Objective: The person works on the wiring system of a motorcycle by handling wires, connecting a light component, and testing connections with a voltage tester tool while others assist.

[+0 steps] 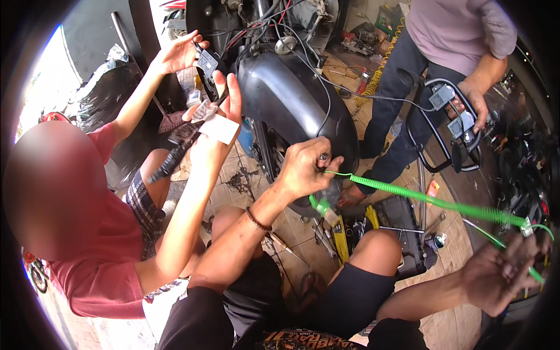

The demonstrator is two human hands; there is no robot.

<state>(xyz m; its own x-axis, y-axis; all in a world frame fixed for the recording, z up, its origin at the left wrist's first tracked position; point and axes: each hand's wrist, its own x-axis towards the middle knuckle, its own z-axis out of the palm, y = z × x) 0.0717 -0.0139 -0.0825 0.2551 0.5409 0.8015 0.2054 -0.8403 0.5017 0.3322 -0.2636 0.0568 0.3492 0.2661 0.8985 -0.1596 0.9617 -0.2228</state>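
My left hand (309, 166) is closed on the thin end of a green coiled cord (408, 192), with a green piece hanging below it, beside the dark motorcycle fender (280, 87). The cord stretches rightward to my blurred right hand (504, 271), where green strands cross its fingers; its grip is unclear. At left, a co-worker in a red shirt (99, 245) holds a black device (207, 63) and a dark cable with a white tag (219, 128). At right, another person holds a black tubular bracket (417, 146) with two lamps (443, 98); black wires run over the fender.
An open black tool case (399, 219), wrenches (324, 242) and a screwdriver (286, 245) lie on the tiled floor near my knees. Black plastic bags (99, 99) are piled at left. A yellow coiled hose (379, 70) lies behind, and dark motorcycle parts (519, 146) stand at far right.
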